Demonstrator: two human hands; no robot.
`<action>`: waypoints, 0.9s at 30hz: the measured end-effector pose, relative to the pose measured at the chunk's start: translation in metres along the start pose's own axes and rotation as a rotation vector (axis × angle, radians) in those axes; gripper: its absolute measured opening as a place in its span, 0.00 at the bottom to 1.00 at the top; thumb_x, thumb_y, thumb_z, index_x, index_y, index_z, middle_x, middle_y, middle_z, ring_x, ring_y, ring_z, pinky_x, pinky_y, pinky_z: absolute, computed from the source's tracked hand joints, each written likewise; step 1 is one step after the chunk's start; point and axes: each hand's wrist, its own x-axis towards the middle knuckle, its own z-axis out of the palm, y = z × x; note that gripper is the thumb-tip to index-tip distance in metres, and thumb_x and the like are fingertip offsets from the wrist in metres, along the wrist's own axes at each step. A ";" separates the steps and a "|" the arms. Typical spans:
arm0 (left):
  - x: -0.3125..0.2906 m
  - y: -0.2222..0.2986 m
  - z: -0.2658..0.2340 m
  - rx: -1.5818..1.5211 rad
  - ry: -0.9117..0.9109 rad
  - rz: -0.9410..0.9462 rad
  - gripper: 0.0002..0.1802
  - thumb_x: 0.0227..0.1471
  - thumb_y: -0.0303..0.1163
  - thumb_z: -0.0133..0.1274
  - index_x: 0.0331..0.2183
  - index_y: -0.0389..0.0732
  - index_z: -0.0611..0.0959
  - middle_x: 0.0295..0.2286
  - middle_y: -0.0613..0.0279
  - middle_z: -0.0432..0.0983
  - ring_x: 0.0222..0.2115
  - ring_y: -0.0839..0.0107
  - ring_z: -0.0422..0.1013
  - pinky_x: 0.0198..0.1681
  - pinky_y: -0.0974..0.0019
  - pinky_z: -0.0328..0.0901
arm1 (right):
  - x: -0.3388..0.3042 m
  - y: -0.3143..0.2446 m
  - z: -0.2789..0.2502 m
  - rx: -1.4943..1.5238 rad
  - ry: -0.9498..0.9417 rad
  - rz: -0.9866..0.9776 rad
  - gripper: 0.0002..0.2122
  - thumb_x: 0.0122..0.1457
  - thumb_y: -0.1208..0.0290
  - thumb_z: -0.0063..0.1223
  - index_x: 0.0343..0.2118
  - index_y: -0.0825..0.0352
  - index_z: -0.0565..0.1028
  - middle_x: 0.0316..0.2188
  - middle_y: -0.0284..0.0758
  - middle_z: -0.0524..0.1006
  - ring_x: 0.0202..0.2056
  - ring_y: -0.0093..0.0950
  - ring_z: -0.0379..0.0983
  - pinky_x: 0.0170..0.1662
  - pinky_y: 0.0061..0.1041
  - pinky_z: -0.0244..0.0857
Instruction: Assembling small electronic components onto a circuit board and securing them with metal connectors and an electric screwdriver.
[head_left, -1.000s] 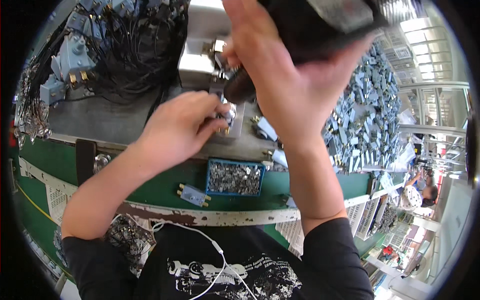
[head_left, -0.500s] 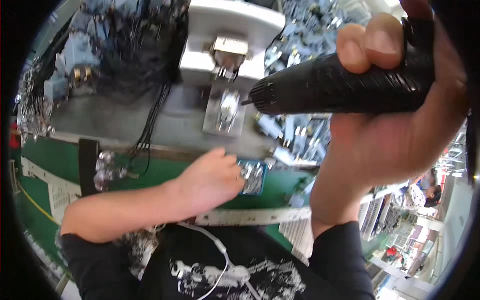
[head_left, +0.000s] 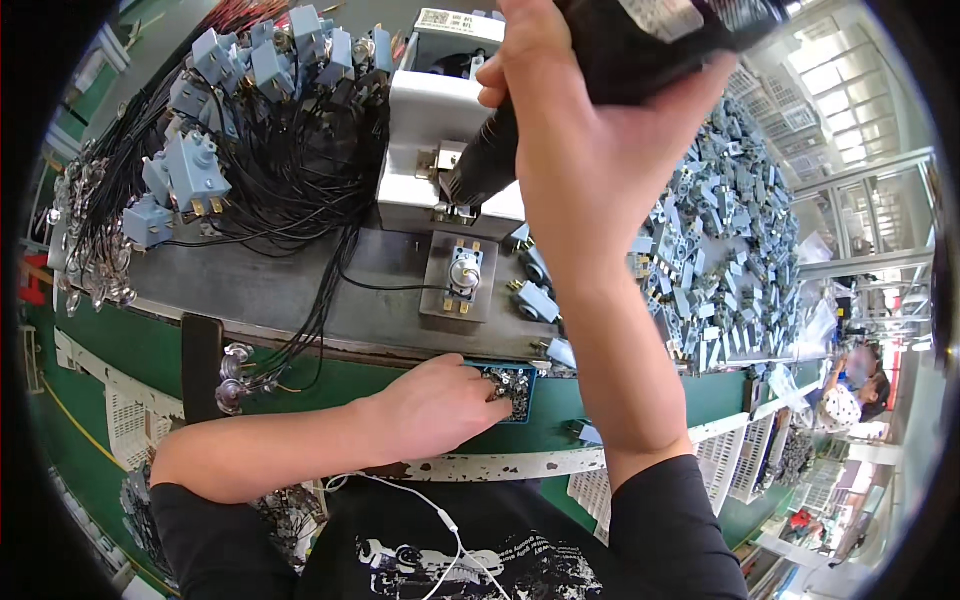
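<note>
My right hand [head_left: 590, 130] grips a black electric screwdriver [head_left: 487, 155], its nose down at the metal outlet of a white box-shaped machine [head_left: 408, 120]. The bit's very tip cannot be made out there. Below that machine a small switch-like part [head_left: 464, 275] with brass terminals and a round silver centre sits on a metal block [head_left: 435, 290]; a black wire runs off its left side. My left hand [head_left: 430, 405] rests at a small blue tray [head_left: 531, 400] of tiny metal pieces. Its fingers are curled in over the pieces, and what they pinch is hidden.
Grey-blue switch bodies [head_left: 195, 170] with bundled black wires [head_left: 320, 270] lie at the left. A large heap of similar grey-blue parts [head_left: 720, 250] spreads at the right. Metal discs [head_left: 232, 375] hang by the bench's front edge. Another person [head_left: 850, 395] is far right.
My right hand has carried the screwdriver up and left, from beside the metal block to the white machine's outlet. My left hand stays at the blue tray. The view has shifted slightly.
</note>
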 end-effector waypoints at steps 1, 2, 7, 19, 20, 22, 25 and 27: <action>0.000 0.000 0.000 -0.019 0.086 0.027 0.06 0.46 0.29 0.55 0.31 0.42 0.81 0.26 0.63 0.75 0.31 0.64 0.75 0.36 0.59 0.67 | -0.002 0.003 0.004 0.003 -0.003 -0.003 0.25 0.58 0.84 0.64 0.52 0.68 0.61 0.32 0.34 0.77 0.28 0.22 0.76 0.26 0.22 0.71; 0.000 0.000 0.000 -0.040 0.171 0.056 0.06 0.47 0.29 0.55 0.32 0.42 0.82 0.26 0.64 0.76 0.31 0.64 0.75 0.36 0.59 0.67 | -0.005 0.007 0.006 0.013 0.052 -0.069 0.25 0.58 0.84 0.64 0.53 0.67 0.60 0.32 0.34 0.77 0.29 0.21 0.76 0.27 0.21 0.72; -0.004 0.000 -0.002 -0.025 0.050 0.043 0.08 0.47 0.29 0.55 0.33 0.43 0.83 0.27 0.63 0.76 0.31 0.64 0.75 0.35 0.59 0.68 | -0.006 0.002 0.001 0.010 -0.085 0.087 0.30 0.58 0.81 0.65 0.58 0.66 0.58 0.35 0.36 0.77 0.31 0.22 0.77 0.31 0.21 0.73; -0.003 -0.032 -0.074 0.203 0.598 -0.206 0.07 0.48 0.25 0.63 0.29 0.41 0.79 0.30 0.63 0.75 0.33 0.61 0.72 0.40 0.58 0.64 | -0.029 -0.050 -0.059 -0.167 -0.120 -0.027 0.13 0.65 0.69 0.56 0.42 0.76 0.75 0.18 0.36 0.73 0.20 0.25 0.71 0.27 0.28 0.69; -0.002 -0.035 -0.069 0.202 0.597 -0.209 0.07 0.48 0.25 0.63 0.29 0.41 0.79 0.30 0.63 0.75 0.33 0.61 0.72 0.40 0.58 0.64 | -0.031 -0.055 -0.060 -0.160 -0.096 0.041 0.14 0.66 0.68 0.55 0.46 0.75 0.73 0.19 0.37 0.73 0.20 0.25 0.70 0.26 0.27 0.69; 0.001 -0.037 -0.065 0.240 0.561 -0.201 0.07 0.48 0.25 0.63 0.30 0.41 0.80 0.31 0.62 0.74 0.35 0.61 0.72 0.40 0.58 0.64 | -0.034 -0.063 -0.058 -0.152 -0.073 0.110 0.16 0.67 0.67 0.54 0.50 0.74 0.70 0.20 0.37 0.74 0.19 0.24 0.69 0.26 0.27 0.69; -0.003 -0.039 -0.062 0.202 0.535 -0.224 0.06 0.49 0.26 0.62 0.30 0.42 0.80 0.32 0.62 0.74 0.36 0.61 0.71 0.41 0.58 0.64 | -0.044 -0.071 -0.053 -0.265 0.012 -0.010 0.31 0.69 0.65 0.50 0.68 0.60 0.47 0.35 0.41 0.78 0.20 0.23 0.69 0.26 0.28 0.69; -0.002 -0.044 -0.059 0.169 0.518 -0.239 0.06 0.50 0.26 0.62 0.30 0.42 0.80 0.32 0.63 0.74 0.36 0.61 0.71 0.41 0.58 0.64 | -0.042 -0.060 -0.062 -0.235 -0.041 -0.046 0.33 0.68 0.66 0.51 0.69 0.60 0.46 0.36 0.42 0.78 0.20 0.23 0.70 0.25 0.28 0.69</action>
